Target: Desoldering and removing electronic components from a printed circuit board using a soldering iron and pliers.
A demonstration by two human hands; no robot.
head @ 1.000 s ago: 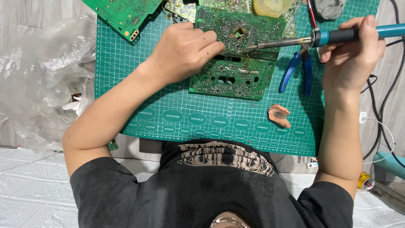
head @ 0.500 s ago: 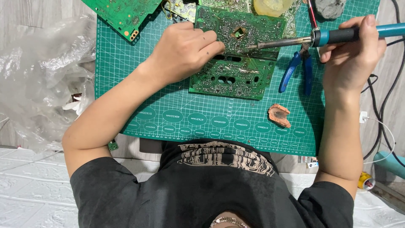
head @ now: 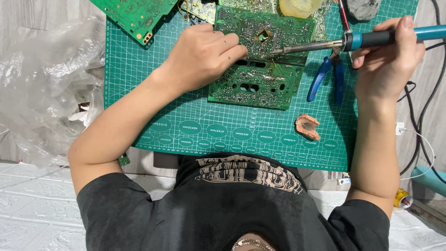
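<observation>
A green circuit board (head: 260, 86) lies solder side up on a green cutting mat (head: 186, 125). My left hand (head: 202, 58) rests on the board's left part, with its fingers pressing down on it. My right hand (head: 388, 60) grips the blue handle of a soldering iron (head: 325, 45). The iron points left, and its metal tip touches the board near a small square hole in the upper middle.
Blue-handled pliers (head: 325, 79) lie on the mat right of the board, and a brown lump (head: 307, 126) sits below them. A second green board (head: 134, 16) is at the top left. Crumpled clear plastic (head: 42, 83) lies left, and black cables (head: 420, 111) right.
</observation>
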